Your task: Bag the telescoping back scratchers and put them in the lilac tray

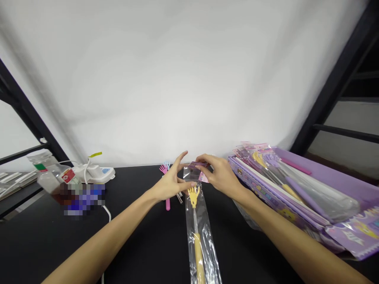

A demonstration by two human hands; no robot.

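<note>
A yellow back scratcher [198,246] with a hand-shaped end and a metal shaft lies inside a clear plastic bag [209,232], handle toward me. My left hand [168,184] holds the bag's left side near the scratcher's head, thumb on top, index finger stretched out, the other fingers partly hidden. At the bag's upper end, my right hand [218,173] pinches a pink and purple header card [195,165] between thumb and fingers. Behind my left hand, a pink back scratcher [167,204] and a light blue one [166,164] lie partly covered.
On the right stands a purple display box [299,161] with several bagged back scratchers [266,165]. At left are a clear plastic jar [49,175], a white power strip [108,173] with a cable, and a pixelated blue item [84,201]. A white wall backs the black table [133,236].
</note>
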